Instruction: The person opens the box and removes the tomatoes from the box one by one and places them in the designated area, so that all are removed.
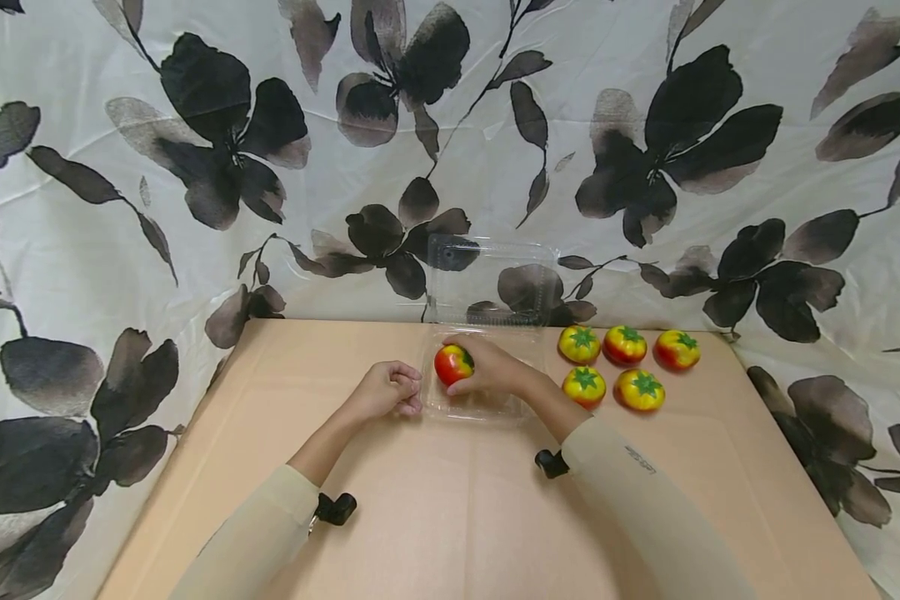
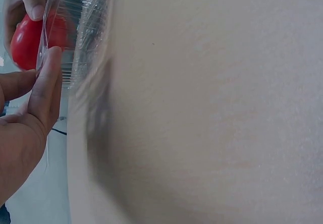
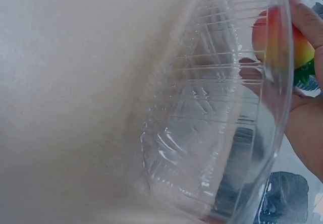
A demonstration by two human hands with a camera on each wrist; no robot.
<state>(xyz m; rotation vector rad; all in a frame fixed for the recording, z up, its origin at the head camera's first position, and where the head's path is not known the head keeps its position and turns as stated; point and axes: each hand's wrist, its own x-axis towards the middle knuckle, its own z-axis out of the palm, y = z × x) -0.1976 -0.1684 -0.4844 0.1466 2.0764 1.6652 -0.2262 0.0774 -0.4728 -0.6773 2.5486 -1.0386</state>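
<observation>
A clear plastic clamshell container (image 1: pixel 510 408) sits at the table's far middle, its see-through lid (image 1: pixel 487 279) raised at the back. My left hand (image 1: pixel 384 390) is at the container's left side; in the left wrist view its thumb and fingers (image 2: pixel 44 88) pinch the rim. Inside the tray's left part, my right hand (image 1: pixel 487 364) grips a red and yellow toy tomato (image 1: pixel 450 367) with a green leafy top. In the right wrist view the tomato (image 3: pixel 272 42) shows partly through the clear wall, its green top turned toward the palm.
Several more toy tomatoes (image 1: pixel 640 390) stand in two rows on the table right of the container, close by the right forearm. The tan tabletop (image 1: pixel 450 517) ends at a white cloth (image 1: pixel 510 167) with dark flowers behind it.
</observation>
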